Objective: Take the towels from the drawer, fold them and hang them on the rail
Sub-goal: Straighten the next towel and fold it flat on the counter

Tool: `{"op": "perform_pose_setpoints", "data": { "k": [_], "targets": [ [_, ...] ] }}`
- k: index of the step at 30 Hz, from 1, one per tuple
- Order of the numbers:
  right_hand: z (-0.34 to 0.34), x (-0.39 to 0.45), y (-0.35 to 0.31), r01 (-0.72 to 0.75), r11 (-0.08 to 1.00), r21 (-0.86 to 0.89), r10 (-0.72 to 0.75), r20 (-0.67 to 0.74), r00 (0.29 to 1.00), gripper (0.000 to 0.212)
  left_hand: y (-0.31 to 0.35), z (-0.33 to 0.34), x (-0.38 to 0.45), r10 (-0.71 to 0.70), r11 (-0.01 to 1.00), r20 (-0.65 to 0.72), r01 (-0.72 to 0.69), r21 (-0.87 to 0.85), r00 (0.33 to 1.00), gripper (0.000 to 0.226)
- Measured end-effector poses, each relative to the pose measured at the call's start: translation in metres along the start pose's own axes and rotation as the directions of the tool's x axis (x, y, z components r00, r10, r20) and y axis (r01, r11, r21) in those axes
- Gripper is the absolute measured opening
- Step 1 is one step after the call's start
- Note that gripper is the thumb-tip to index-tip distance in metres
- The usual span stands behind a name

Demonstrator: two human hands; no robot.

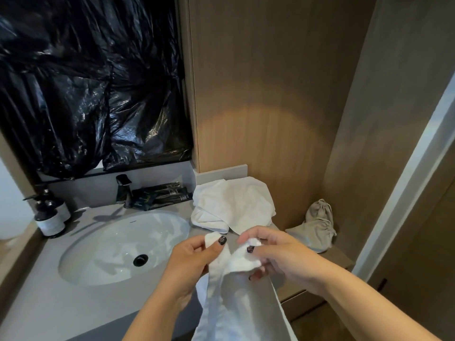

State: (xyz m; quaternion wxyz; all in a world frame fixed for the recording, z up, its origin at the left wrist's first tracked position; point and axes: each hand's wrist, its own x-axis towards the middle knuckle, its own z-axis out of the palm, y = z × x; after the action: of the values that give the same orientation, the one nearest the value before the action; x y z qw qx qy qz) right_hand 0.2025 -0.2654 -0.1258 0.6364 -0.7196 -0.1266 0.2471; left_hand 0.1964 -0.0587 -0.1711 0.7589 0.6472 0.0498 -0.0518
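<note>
A white towel [236, 303] hangs down in front of me, over the counter's front edge. My left hand [194, 262] pinches one upper corner of it between thumb and fingers. My right hand [275, 254] grips the other upper part, with the cloth bunched under the thumb. The two hands are close together, just right of the sink. A second white towel [234, 203] lies loosely crumpled on the counter behind them, against the wooden wall. No rail or drawer shows.
A white oval sink [118, 249] with a black drain sits in the grey counter [49, 303]. Behind it stand a dark tap [125, 190], dark sachets [162, 195] and two pump bottles [50, 215]. A beige drawstring bag [317, 222] lies on a lower wooden shelf at right. Black plastic [93, 82] covers the mirror.
</note>
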Motion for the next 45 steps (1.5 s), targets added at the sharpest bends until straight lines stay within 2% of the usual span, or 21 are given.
{"op": "perform_pose_setpoints", "data": {
  "k": [2, 4, 7, 8, 10, 12, 15, 18, 20, 23, 26, 29, 32, 36, 39, 41, 43, 45],
  "targets": [
    [0.004, 0.004, 0.003, -0.002, 1.000, -0.014, 0.003, 0.085, 0.996, 0.034, -0.002, -0.004, -0.002, 0.020, 1.000, -0.002, -0.020, 0.013, 1.000, 0.024],
    [0.012, 0.006, 0.006, 0.007, 0.996, -0.085, 0.005, 0.143, 0.990, 0.039, -0.004, -0.009, -0.003, 0.019, 1.000, -0.060, -0.020, -0.008, 0.998, 0.018],
    [0.021, 0.013, 0.010, 0.101, 0.894, -0.437, -0.099, 0.027, 0.995, 0.017, -0.006, -0.017, -0.005, -0.009, 0.999, -0.118, 0.005, -0.038, 0.993, 0.022],
    [0.024, 0.015, 0.009, 0.101, 0.865, -0.491, -0.114, 0.004, 0.993, 0.011, -0.006, -0.018, -0.007, -0.003, 0.999, -0.119, -0.002, -0.038, 0.993, 0.023],
    [0.029, 0.019, 0.009, 0.096, 0.842, -0.531, -0.115, -0.002, 0.993, 0.027, -0.005, -0.019, -0.010, 0.019, 0.999, -0.076, -0.023, -0.045, 0.997, 0.027],
    [0.034, 0.021, 0.012, 0.126, 0.771, -0.625, -0.161, 0.001, 0.987, 0.038, -0.006, -0.019, -0.014, 0.036, 0.999, -0.026, -0.037, -0.030, 0.999, 0.036],
    [0.036, 0.025, 0.022, 0.199, 0.647, -0.736, -0.312, -0.018, 0.950, 0.041, -0.008, -0.020, -0.017, 0.073, 0.997, 0.005, -0.072, -0.029, 0.997, 0.044],
    [0.037, 0.029, 0.027, 0.206, 0.563, -0.800, -0.385, -0.033, 0.922, 0.036, -0.010, -0.021, -0.016, 0.107, 0.994, -0.009, -0.107, -0.018, 0.994, 0.042],
    [0.038, 0.030, 0.028, 0.229, 0.574, -0.786, -0.409, -0.033, 0.912, 0.031, -0.013, -0.021, -0.017, 0.120, 0.993, 0.005, -0.120, -0.007, 0.993, 0.040],
    [0.038, 0.028, 0.029, 0.248, 0.637, -0.730, -0.419, -0.058, 0.906, 0.024, -0.020, -0.019, -0.016, 0.063, 0.989, 0.086, -0.050, -0.136, 0.994, 0.031],
    [0.042, 0.026, 0.027, 0.269, 0.713, -0.648, -0.453, -0.132, 0.882, 0.023, -0.019, -0.015, -0.017, 0.060, 0.976, 0.082, -0.041, -0.213, 0.995, 0.028],
    [0.048, 0.024, 0.025, 0.293, 0.813, -0.504, -0.451, -0.227, 0.863, 0.023, -0.014, -0.007, -0.020, 0.114, 0.991, 0.035, -0.111, -0.070, 0.993, 0.019],
    [0.051, 0.018, 0.022, 0.315, 0.875, -0.368, -0.424, -0.264, 0.866, 0.026, -0.008, 0.000, -0.024, 0.200, 0.978, -0.009, -0.199, 0.059, 0.980, 0.033],
    [0.053, 0.011, 0.014, 0.371, 0.889, -0.267, -0.452, -0.392, 0.801, 0.028, 0.004, 0.012, -0.029, 0.298, 0.953, -0.030, -0.295, 0.073, 0.954, 0.027],
    [0.055, 0.010, 0.009, 0.395, 0.880, -0.262, -0.474, -0.476, 0.740, 0.025, 0.011, 0.020, -0.034, 0.352, 0.936, -0.048, -0.351, 0.014, 0.935, 0.019],
    [0.055, 0.009, 0.006, 0.452, 0.870, -0.200, -0.487, -0.496, 0.719, 0.020, 0.015, 0.024, -0.038, 0.412, 0.910, -0.026, -0.413, -0.039, 0.911, 0.014],
    [0.054, 0.005, 0.001, 0.510, 0.854, -0.099, -0.485, -0.507, 0.713, 0.015, 0.018, 0.029, -0.041, 0.467, 0.884, 0.011, -0.466, -0.035, 0.884, 0.028],
    [0.051, 0.003, -0.004, 0.539, 0.840, -0.059, -0.491, -0.504, 0.711, 0.016, 0.019, 0.032, -0.040, 0.501, 0.865, 0.011, -0.501, 0.029, 0.865, 0.030]
  ]
}}
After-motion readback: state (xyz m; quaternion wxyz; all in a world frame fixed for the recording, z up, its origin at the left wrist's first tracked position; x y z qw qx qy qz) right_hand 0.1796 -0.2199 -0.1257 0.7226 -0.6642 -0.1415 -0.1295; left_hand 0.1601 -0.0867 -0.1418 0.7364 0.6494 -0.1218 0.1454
